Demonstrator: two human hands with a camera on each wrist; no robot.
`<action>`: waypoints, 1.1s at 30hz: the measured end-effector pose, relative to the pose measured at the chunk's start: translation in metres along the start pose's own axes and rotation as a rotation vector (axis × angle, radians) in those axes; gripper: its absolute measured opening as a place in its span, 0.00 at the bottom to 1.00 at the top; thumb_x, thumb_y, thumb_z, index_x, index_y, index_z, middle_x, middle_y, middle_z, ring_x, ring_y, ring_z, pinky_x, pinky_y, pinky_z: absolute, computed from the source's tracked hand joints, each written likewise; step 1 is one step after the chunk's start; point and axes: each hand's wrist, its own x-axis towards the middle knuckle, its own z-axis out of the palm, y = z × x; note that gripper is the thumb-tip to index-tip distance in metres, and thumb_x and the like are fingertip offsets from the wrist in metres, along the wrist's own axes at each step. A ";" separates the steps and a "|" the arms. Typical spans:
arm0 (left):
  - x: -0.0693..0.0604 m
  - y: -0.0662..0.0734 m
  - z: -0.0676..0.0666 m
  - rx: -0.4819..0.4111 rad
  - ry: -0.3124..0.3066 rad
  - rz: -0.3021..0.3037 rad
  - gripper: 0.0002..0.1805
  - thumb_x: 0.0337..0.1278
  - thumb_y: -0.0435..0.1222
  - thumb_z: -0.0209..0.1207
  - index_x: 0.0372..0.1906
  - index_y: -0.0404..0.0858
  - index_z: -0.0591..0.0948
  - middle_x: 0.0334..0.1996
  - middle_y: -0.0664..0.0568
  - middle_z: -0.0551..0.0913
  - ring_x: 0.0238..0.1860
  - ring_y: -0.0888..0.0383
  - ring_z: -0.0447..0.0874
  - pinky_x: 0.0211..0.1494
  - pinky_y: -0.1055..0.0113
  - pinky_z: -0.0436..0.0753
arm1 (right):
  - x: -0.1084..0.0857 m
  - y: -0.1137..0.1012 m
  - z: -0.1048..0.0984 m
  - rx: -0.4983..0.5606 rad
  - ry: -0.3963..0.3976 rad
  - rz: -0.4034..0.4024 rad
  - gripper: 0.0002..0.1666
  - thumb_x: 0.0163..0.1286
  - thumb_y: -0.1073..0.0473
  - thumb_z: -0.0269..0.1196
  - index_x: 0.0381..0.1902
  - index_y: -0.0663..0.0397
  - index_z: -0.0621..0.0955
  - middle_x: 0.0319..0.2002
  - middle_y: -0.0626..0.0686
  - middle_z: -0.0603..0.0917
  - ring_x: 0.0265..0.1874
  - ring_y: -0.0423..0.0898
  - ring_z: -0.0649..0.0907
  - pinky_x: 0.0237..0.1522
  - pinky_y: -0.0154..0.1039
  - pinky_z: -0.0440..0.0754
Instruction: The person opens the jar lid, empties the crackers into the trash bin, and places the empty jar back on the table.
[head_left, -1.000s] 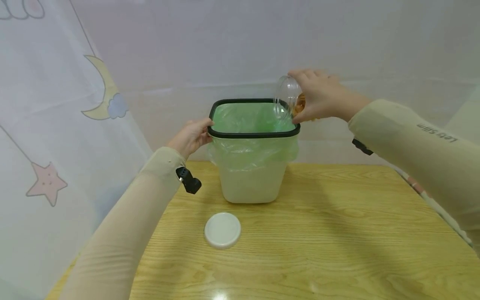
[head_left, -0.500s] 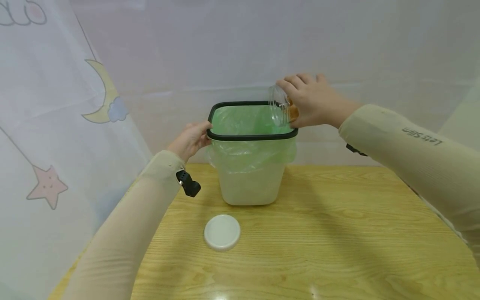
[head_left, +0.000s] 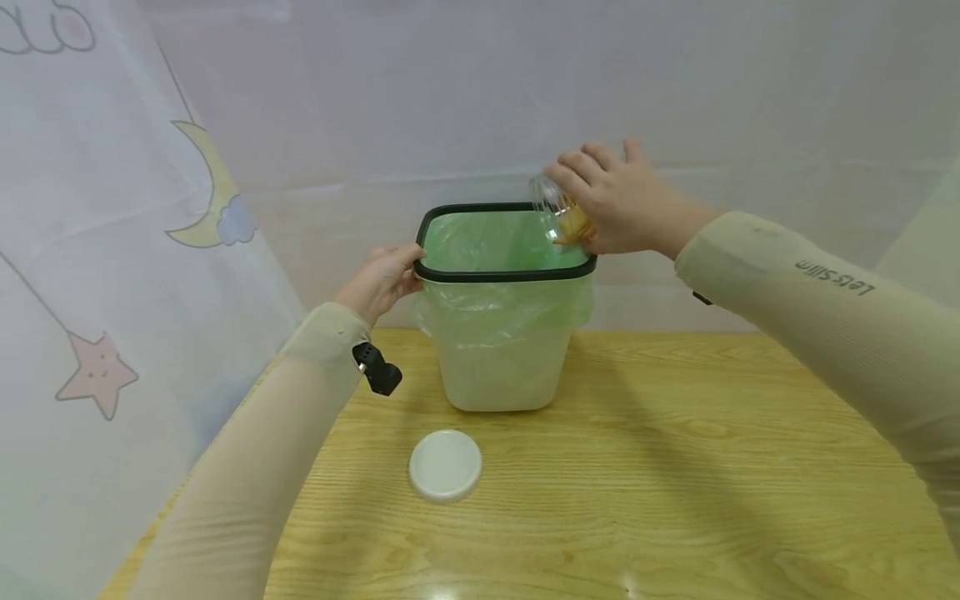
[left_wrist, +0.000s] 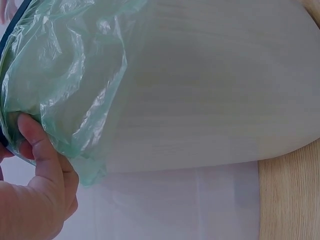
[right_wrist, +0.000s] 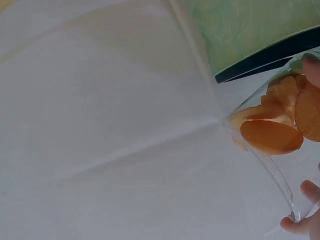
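Observation:
A pale trash bin (head_left: 504, 371) with a black rim stands on the table, lined with a green plastic bag (head_left: 480, 237) folded over its edge. My left hand (head_left: 381, 279) grips the rim at its left side; in the left wrist view its fingers curl against the bag (left_wrist: 60, 65). Over the bin's right edge, my right hand (head_left: 618, 200) holds a clear jar (head_left: 543, 196) tipped toward the opening. Curved orange-brown pieces (right_wrist: 272, 136) lie inside the jar in the right wrist view. The bottom of the bin's inside is hidden.
A round white lid (head_left: 446, 465) lies flat on the wooden table (head_left: 637, 500) in front of the bin. Behind it hangs a pale curtain (head_left: 360, 100) printed with a moon and a star.
My right hand has moved slightly left and down, tipping the jar further over the bin. The orange-brown pieces have shifted toward its mouth. The left hand keeps its place on the rim.

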 end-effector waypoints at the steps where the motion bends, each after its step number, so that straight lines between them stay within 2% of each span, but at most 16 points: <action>1: 0.000 0.000 0.000 0.005 -0.001 0.001 0.05 0.64 0.29 0.50 0.42 0.32 0.70 0.37 0.48 0.68 0.20 0.63 0.68 0.24 0.75 0.74 | 0.000 0.001 0.000 -0.002 0.008 -0.004 0.58 0.52 0.45 0.75 0.71 0.63 0.59 0.63 0.68 0.66 0.61 0.70 0.64 0.54 0.78 0.59; 7: -0.001 0.002 -0.001 0.035 -0.004 0.009 0.05 0.65 0.30 0.50 0.42 0.33 0.70 0.42 0.47 0.68 0.24 0.62 0.70 0.27 0.75 0.76 | -0.001 0.004 -0.001 -0.046 0.039 -0.032 0.60 0.48 0.46 0.78 0.70 0.61 0.59 0.63 0.68 0.66 0.61 0.70 0.64 0.54 0.78 0.59; 13: 0.000 0.002 -0.002 0.053 0.003 0.004 0.05 0.65 0.30 0.51 0.42 0.33 0.71 0.40 0.49 0.69 0.24 0.62 0.71 0.28 0.75 0.77 | 0.000 0.004 -0.001 -0.102 0.039 -0.082 0.59 0.46 0.48 0.78 0.70 0.62 0.61 0.63 0.68 0.66 0.63 0.69 0.64 0.55 0.77 0.59; 17: 0.000 0.002 -0.001 0.045 0.014 -0.004 0.08 0.65 0.30 0.51 0.46 0.31 0.72 0.45 0.47 0.70 0.23 0.62 0.72 0.28 0.75 0.78 | 0.000 0.005 -0.001 -0.144 0.047 -0.110 0.60 0.45 0.49 0.79 0.70 0.62 0.61 0.63 0.68 0.67 0.62 0.69 0.65 0.54 0.77 0.60; 22: -0.001 0.003 -0.001 0.052 0.017 -0.009 0.11 0.65 0.31 0.51 0.49 0.31 0.72 0.45 0.48 0.70 0.23 0.62 0.73 0.28 0.74 0.79 | 0.000 0.006 -0.002 -0.132 0.031 -0.092 0.65 0.40 0.51 0.81 0.71 0.62 0.59 0.64 0.69 0.65 0.63 0.70 0.64 0.54 0.78 0.59; 26: -0.002 0.003 -0.001 0.060 0.020 -0.007 0.09 0.65 0.31 0.51 0.47 0.33 0.72 0.42 0.49 0.70 0.23 0.62 0.73 0.28 0.74 0.78 | 0.000 0.005 -0.002 -0.105 0.024 -0.061 0.66 0.42 0.48 0.80 0.71 0.63 0.57 0.64 0.69 0.64 0.63 0.70 0.63 0.53 0.78 0.59; 30: -0.002 0.003 -0.002 0.058 0.018 -0.009 0.11 0.65 0.31 0.51 0.50 0.32 0.71 0.42 0.49 0.70 0.22 0.62 0.73 0.29 0.74 0.79 | 0.000 0.004 -0.001 -0.079 0.031 -0.041 0.65 0.43 0.47 0.80 0.71 0.63 0.57 0.64 0.69 0.64 0.63 0.70 0.63 0.53 0.78 0.60; 33: -0.002 0.002 -0.002 0.056 0.013 -0.011 0.13 0.65 0.32 0.51 0.52 0.31 0.71 0.43 0.49 0.70 0.23 0.61 0.73 0.29 0.74 0.79 | 0.001 0.005 -0.001 -0.090 0.052 -0.055 0.64 0.42 0.49 0.80 0.71 0.63 0.58 0.64 0.69 0.64 0.63 0.70 0.63 0.53 0.78 0.60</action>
